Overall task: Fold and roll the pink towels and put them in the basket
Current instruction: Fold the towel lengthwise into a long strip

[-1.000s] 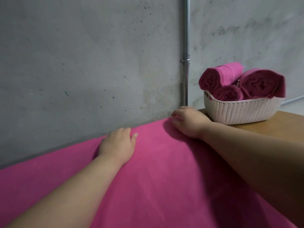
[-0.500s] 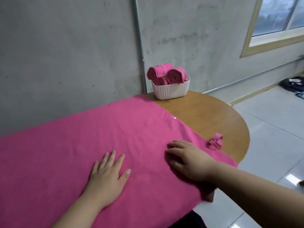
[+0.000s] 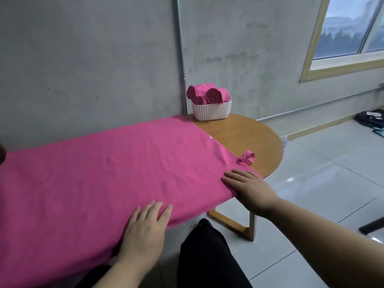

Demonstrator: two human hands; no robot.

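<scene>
A large pink towel (image 3: 108,173) lies spread flat over the wooden table (image 3: 245,136), its near edge hanging over the table's front. My left hand (image 3: 146,227) rests flat on the towel's near edge with fingers straight. My right hand (image 3: 249,188) lies flat, palm down, on the towel's near right corner. A white woven basket (image 3: 211,110) stands at the table's far end against the wall, with three rolled pink towels (image 3: 207,94) in it. A small pink strap loop (image 3: 246,157) lies on the bare wood beside the towel's right edge.
A grey concrete wall with a vertical metal pipe (image 3: 180,59) runs behind the table. My dark-trousered legs (image 3: 207,256) are below the table's front edge. A tiled floor (image 3: 322,183) stretches right, with dark items (image 3: 369,119) by the far wall under a window (image 3: 351,32).
Both hands have slid back from the towel's far edge by the wall to its near edge, smoothing it. The view has pulled back and now takes in the whole table.
</scene>
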